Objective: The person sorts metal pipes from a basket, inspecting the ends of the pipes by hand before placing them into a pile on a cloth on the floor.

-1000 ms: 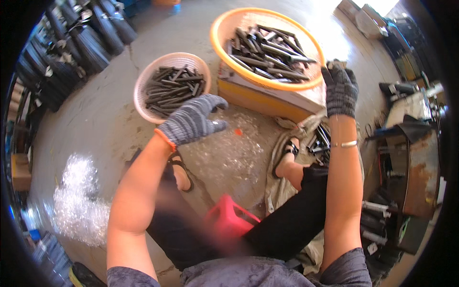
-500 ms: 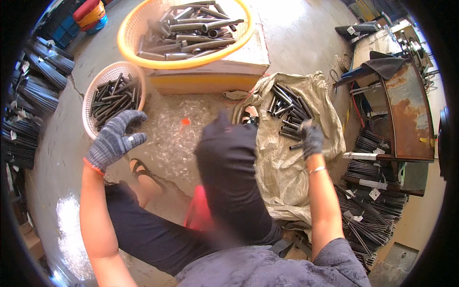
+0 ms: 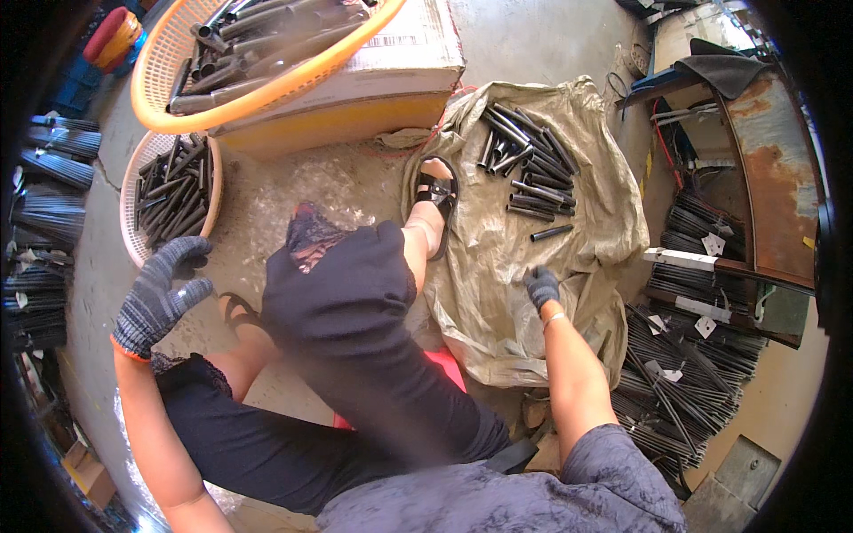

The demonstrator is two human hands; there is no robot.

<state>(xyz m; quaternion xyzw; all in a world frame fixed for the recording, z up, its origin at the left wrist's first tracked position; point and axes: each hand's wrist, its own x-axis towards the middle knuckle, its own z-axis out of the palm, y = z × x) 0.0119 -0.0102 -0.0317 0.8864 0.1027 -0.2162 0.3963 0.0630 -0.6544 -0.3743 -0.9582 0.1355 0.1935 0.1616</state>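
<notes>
My left hand (image 3: 162, 298), in a grey knit glove with an orange cuff, hangs beside a small pale basket (image 3: 130, 200) of short dark tubes (image 3: 173, 191). Its thumb and fingers are apart, with nothing between them. Wearing a dark grey glove, my right hand (image 3: 541, 286) is over a crumpled beige woven sack (image 3: 480, 302). Its fingers look loosely bent and apart, and no tube shows in them. Farther up the sack lies a heap of dark tubes (image 3: 533, 155); a single tube (image 3: 552, 233) lies just beyond my right hand.
A large orange-rimmed basket (image 3: 258, 105) of tubes rests on a cardboard box (image 3: 400, 71). Long dark rods (image 3: 675, 382) lie bundled at right, beneath a rusty metal frame (image 3: 773, 178). More rod bundles (image 3: 53, 213) line the left. My sandaled foot (image 3: 435, 191) touches the sack.
My right hand has drawn back from the heap of tubes toward me. My left hand stays open near the small basket. The view has shifted, and my right knee has moved left.
</notes>
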